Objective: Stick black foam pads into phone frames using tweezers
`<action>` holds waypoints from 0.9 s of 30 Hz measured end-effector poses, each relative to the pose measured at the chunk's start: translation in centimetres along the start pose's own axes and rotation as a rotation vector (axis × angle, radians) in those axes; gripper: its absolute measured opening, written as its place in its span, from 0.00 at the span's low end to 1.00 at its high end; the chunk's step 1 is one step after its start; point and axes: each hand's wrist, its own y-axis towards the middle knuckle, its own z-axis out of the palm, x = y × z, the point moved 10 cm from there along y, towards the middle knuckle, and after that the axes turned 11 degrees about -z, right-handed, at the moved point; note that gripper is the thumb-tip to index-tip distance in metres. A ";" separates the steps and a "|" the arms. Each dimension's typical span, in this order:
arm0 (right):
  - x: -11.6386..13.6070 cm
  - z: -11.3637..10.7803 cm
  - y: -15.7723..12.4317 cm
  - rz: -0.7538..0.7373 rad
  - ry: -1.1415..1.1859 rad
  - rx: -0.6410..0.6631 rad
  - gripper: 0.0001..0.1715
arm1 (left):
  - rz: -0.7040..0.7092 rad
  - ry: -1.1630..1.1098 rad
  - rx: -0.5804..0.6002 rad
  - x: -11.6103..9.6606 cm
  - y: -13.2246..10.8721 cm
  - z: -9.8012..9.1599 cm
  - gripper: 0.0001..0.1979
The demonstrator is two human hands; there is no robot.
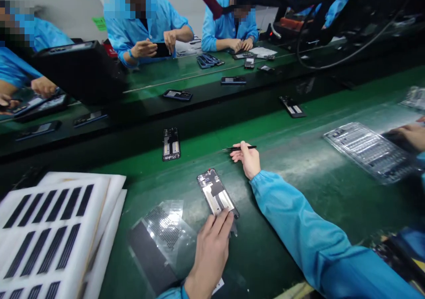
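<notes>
On the green bench lies an opened phone body (216, 193), its silvery inside facing up. My left hand (214, 241) rests its outstretched fingertips on the near end of it. Beyond and to the right, my right hand (247, 157) grips thin black tweezers (247, 147) between thumb and fingers, their tip pointing left, apart from the phone. Left of my left hand are a dark sheet (151, 257) and a clear film with rows of small dark dots (162, 228). A small dark flap sticks out beside my left fingertips.
White foam trays (96, 197) holding black strips are stacked at left. Another phone body (171, 144) lies ahead on the green belt, one (292, 107) farther right. A clear plastic tray (368, 150) sits at right near another person's hand (411, 135). Co-workers in blue sit across.
</notes>
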 end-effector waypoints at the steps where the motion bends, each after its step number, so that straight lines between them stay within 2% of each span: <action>1: 0.0 0.0 0.0 0.006 0.000 0.003 0.32 | 0.003 0.006 0.003 0.0 0.0 0.1 0.30; 8: 0.1 0.4 -0.1 0.038 -0.003 0.027 0.35 | -0.037 0.121 0.051 0.0 0.4 1.0 0.32; 12: -0.3 0.7 -0.2 0.057 -0.026 0.048 0.35 | -0.173 0.088 0.216 1.1 1.5 0.9 0.32; 14: -0.4 0.8 -0.3 0.074 -0.046 0.059 0.32 | -0.226 0.075 0.324 1.7 2.0 1.0 0.32; 16: -0.5 0.8 -0.2 0.105 -0.072 0.079 0.26 | -0.241 0.109 0.384 2.0 2.3 1.3 0.34; 18: -0.2 0.8 0.2 0.149 -0.103 0.129 0.20 | -0.233 0.176 0.351 2.0 2.4 1.6 0.36; 20: 0.4 0.8 0.7 0.201 -0.147 0.224 0.16 | -0.247 0.225 0.244 2.1 2.1 1.2 0.35; 22: 1.1 0.7 0.7 0.254 -0.229 0.350 0.14 | -0.284 0.178 0.104 2.4 1.3 -0.6 0.33; 23: 1.3 0.6 0.4 0.278 -0.293 0.412 0.14 | -0.308 0.107 0.017 2.6 0.7 -2.2 0.30; 25: 1.6 0.5 -1.4 0.302 -0.461 0.521 0.14 | -0.388 -0.069 -0.175 3.9 -1.1 -6.7 0.26; 26: 1.6 0.6 -2.8 0.296 -0.558 0.561 0.15 | -0.467 -0.137 -0.293 5.1 -2.4 -9.4 0.24; 27: 1.6 0.8 -4.4 0.278 -0.655 0.592 0.16 | -0.586 -0.146 -0.358 6.7 -4.1 -11.6 0.20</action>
